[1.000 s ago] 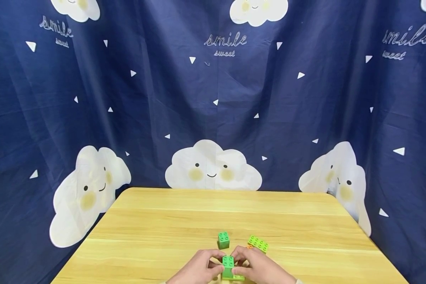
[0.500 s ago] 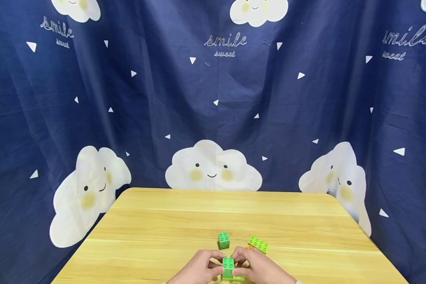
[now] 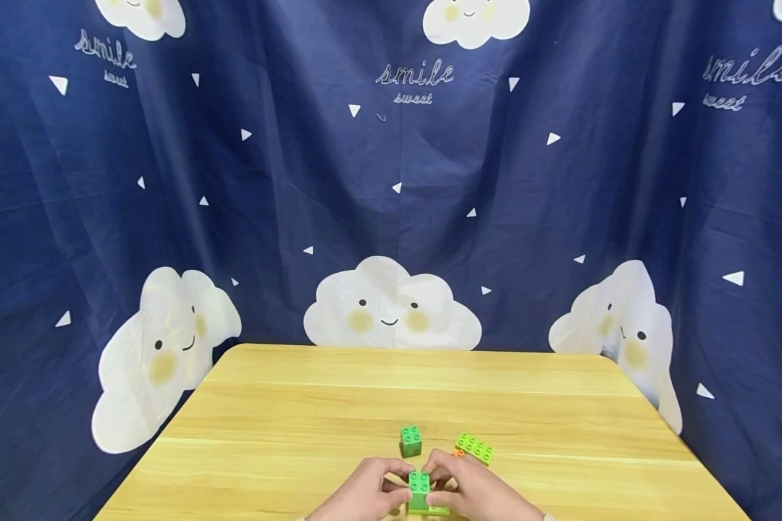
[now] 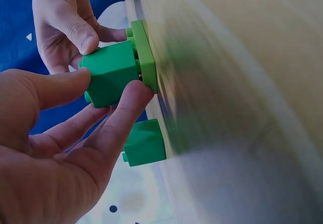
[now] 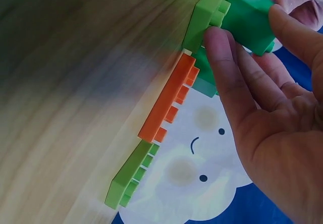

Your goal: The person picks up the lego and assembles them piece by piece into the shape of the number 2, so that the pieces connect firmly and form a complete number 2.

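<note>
Both hands meet at a green toy block (image 3: 419,499) near the table's front edge. My left hand (image 3: 365,490) pinches it from the left, thumb on the near side. From the right, my right hand (image 3: 476,492) holds it with thumb and fingers. The block sits over the studs of a flat lime-green brick (image 4: 145,57) lying on the table, at one end of it. In the left wrist view a narrow gap with studs shows between block and lime brick. Fingertips of both hands reach down beside the lime brick's edge.
A second green block (image 3: 410,441) stands just beyond the hands. To the right lie an orange flat brick (image 5: 167,100) and another lime-green flat brick (image 3: 473,448). A dark blue cloth (image 3: 391,181) with clouds hangs behind the wooden table (image 3: 287,420).
The held green block's top sits very slightly lower than a second ago. Both hands keep the same grip and nearly the same place; the other bricks have not moved.
</note>
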A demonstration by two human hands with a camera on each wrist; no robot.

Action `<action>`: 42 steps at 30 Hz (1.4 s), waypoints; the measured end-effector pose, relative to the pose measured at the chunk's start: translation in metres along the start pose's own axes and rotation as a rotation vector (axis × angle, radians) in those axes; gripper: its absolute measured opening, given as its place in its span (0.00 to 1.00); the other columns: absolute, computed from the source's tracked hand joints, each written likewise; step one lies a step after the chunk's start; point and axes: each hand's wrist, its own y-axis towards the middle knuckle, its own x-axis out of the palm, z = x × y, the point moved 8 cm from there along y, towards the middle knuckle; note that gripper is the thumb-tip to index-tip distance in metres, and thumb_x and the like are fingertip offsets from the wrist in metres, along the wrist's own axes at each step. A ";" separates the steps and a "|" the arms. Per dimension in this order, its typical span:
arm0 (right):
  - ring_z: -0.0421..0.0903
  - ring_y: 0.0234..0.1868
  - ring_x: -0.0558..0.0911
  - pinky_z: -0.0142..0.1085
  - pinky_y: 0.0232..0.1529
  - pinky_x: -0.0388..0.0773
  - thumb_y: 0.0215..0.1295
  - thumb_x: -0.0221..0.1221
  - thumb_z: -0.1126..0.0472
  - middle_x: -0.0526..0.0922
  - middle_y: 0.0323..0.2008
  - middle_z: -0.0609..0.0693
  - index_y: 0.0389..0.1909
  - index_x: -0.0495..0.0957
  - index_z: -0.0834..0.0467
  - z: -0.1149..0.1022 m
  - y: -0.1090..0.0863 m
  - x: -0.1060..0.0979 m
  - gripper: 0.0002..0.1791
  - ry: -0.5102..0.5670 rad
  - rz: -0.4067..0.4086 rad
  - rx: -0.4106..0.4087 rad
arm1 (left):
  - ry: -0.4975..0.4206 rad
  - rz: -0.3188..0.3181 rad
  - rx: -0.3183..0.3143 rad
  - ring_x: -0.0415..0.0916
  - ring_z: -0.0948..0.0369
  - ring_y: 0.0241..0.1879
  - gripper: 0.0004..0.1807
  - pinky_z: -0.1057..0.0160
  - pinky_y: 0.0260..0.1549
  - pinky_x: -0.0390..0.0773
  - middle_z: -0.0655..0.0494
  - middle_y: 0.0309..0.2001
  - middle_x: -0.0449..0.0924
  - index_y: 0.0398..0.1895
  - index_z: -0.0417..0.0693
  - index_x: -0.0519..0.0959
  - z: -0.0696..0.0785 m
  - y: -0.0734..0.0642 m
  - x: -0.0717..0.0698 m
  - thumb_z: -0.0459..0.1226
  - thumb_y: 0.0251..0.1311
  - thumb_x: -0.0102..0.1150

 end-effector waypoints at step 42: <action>0.33 0.45 0.84 0.29 0.40 0.80 0.68 0.65 0.55 0.87 0.42 0.37 0.41 0.76 0.47 -0.003 0.001 0.000 0.07 -0.034 0.008 -0.004 | 0.056 0.085 -0.082 0.86 0.54 0.44 0.13 0.53 0.41 0.88 0.53 0.49 0.85 0.53 0.39 0.83 0.066 -0.030 0.006 0.29 0.66 0.64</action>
